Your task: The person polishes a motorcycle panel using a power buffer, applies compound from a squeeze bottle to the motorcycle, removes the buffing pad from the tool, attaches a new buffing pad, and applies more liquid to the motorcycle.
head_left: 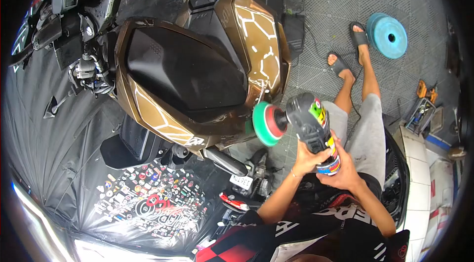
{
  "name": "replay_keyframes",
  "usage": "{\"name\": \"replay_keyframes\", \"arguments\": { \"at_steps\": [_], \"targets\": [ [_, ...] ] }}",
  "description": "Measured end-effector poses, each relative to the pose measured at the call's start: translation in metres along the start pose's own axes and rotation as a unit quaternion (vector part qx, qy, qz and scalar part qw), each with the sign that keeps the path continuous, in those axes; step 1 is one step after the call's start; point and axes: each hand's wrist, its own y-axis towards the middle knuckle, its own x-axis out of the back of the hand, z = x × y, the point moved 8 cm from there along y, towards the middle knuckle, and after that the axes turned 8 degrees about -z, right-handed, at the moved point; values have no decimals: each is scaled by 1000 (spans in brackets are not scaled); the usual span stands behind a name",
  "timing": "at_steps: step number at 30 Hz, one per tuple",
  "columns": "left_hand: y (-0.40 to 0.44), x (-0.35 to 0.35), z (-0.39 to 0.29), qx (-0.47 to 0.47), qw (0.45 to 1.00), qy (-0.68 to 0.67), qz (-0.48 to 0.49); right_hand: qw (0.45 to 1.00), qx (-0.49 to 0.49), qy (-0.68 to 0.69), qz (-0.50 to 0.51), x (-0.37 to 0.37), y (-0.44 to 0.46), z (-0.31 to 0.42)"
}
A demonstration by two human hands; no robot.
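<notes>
My left hand and my right hand are both wrapped round the body of a black polisher with bright stickers. The left grips nearer the head, and the right is closed round the lower body. The polisher's green and red foam pad faces the rear side of a brown motor scooter. I cannot tell whether the pad touches the panel. Above the pad lies a gold side panel with a white line pattern. The black seat area is to the left.
A blue round stool-like object stands on the grey tiled floor, near my sandalled feet. A thin cord runs by my legs. Black sheeting printed with stickers hangs at lower left. Tools sit at right.
</notes>
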Motion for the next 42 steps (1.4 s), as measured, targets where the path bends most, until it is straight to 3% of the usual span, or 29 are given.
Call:
{"name": "replay_keyframes", "arguments": {
  "at_steps": [5, 6, 9, 10, 12, 15, 18, 21, 22, 23, 24, 25, 26, 27, 29, 32, 37, 39, 42],
  "targets": [
    [27, -18, -22, 1, 999, -45, 29, 998, -39, -36, -35, 7, 16, 9],
    [26, -20, -25, 10, 999, -50, 10, 992, -122, 38, 5, 5, 19, 13],
    [14, -15, -25, 7, 1000, -13, -22, 991, -108, 76, 33, 1, 16, 17],
    [6, -12, -23, 20, 999, 9, -50, 997, -24, 68, 16, 1, 16, 26],
    [-8, -10, -20, 15, 998, 42, -52, 988, -81, 119, 57, -4, 3, 18],
    [-14, -10, -18, -19, 998, 50, -38, 992, -49, 104, 60, -4, -4, 12],
    [-3, -14, -15, 22, 999, 5, -34, 978, -146, 122, 84, -1, 3, 9],
    [25, -31, -26, 7, 999, -43, 5, 994, -68, 67, 49, 28, 34, 37],
    [35, -34, -27, -10, 999, -52, 14, 998, 3, 36, 49, 40, 50, 56],
    [45, -41, -32, -30, 997, -67, 25, 997, -8, 6, 72, 51, 61, 64],
    [55, -50, -38, -34, 993, -104, 40, 991, -90, 10, 95, 57, 76, 79],
    [65, -58, -45, -39, 988, -141, 56, 984, -109, -91, 108, 68, 90, 96],
    [74, -64, -52, -43, 982, -173, 68, 978, -52, -174, 106, 75, 103, 111],
    [82, -69, -58, -48, 974, -205, 81, 978, -63, -172, 103, 78, 116, 123],
    [93, -75, -71, -84, 960, -251, 94, 940, -55, -319, 111, 85, 132, 147],
    [91, -77, -80, -104, 952, -275, 86, 933, -44, -326, 146, 82, 144, 165],
    [73, -73, -69, -80, 977, -193, -41, 957, -71, -207, 190, 87, 143, 140],
    [66, -76, -70, -80, 978, -168, -92, 958, -127, -84, 244, 83, 137, 124],
    [67, -70, -60, -69, 981, -142, -110, 951, -157, -100, 248, 86, 133, 113]
  ]
}}
